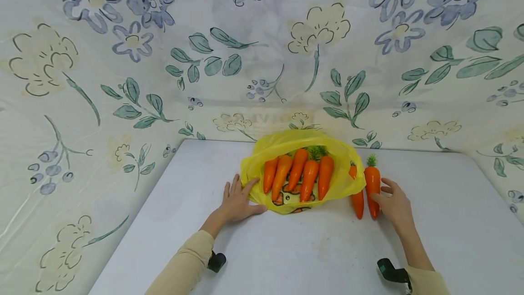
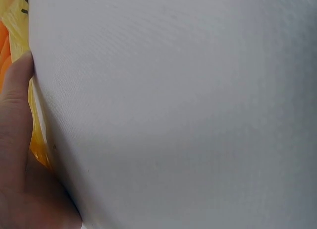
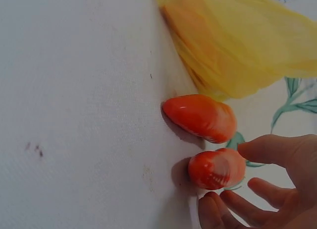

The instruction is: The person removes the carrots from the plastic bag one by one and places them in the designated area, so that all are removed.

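A yellow plastic bag (image 1: 348,181) lies with its mouth facing me. Several orange carrots (image 1: 309,180) with green tops are inside it. My left hand (image 1: 237,204) rests at the bag's left edge, fingers spread and thumb along the lower rim; in the left wrist view the thumb (image 2: 17,85) lies against the yellow plastic. Right of the bag, one carrot (image 1: 358,204) lies partly hidden behind the bag's edge. Beside it is another carrot (image 1: 372,183), with my right hand (image 1: 395,204) around its lower part. In the right wrist view, thumb and fingers stand on either side of this carrot (image 3: 215,168), loosely spread.
Everything lies on a white table (image 1: 294,254). A cloth (image 1: 262,58) printed with flowers and leaves hangs behind it and along the sides. Dark wrist-camera mounts (image 1: 217,262) stick out from both sleeves.
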Available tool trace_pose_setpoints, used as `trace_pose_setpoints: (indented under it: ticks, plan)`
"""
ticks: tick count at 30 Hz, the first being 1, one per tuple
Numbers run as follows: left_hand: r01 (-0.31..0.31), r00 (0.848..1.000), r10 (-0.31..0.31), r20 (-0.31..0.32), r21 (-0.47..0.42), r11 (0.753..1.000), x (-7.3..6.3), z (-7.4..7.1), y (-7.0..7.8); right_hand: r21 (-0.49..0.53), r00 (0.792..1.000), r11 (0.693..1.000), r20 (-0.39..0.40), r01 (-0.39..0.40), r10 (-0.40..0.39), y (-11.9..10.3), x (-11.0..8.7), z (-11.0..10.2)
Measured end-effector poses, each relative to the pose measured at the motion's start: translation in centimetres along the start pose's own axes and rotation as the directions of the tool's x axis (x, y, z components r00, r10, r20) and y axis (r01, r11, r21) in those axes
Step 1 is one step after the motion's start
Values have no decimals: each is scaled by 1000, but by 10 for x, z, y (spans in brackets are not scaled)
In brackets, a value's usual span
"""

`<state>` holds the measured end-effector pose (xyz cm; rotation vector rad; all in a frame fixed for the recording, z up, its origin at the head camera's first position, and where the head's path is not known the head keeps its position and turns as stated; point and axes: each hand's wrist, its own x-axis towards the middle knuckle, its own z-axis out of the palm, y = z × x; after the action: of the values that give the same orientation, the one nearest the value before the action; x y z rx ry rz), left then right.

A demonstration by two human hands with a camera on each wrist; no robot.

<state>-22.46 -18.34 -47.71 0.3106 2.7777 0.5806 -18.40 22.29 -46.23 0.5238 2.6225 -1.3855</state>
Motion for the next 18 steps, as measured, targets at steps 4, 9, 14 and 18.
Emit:
trace_pose_setpoints:
  ticks: [4,9,14,18]
  plan:
    - [-5,1000,5,-6,-9,1000,0,0,0,-2,1000,1000,4,-4,4,-3,-3,-5]
    - [-12,1000,12,-14,-18,1000,0,2,-1,-4,1000,1000,3,12,-12,-8,-8,-12]
    - [-11,1000,11,-20,-17,1000,0,2,-1,-5,999,999,-7,52,-52,-15,-14,-16]
    - [-3,1000,3,-15,-15,1000,1,1,-1,-12,996,996,-25,85,-85,-21,-16,-18]
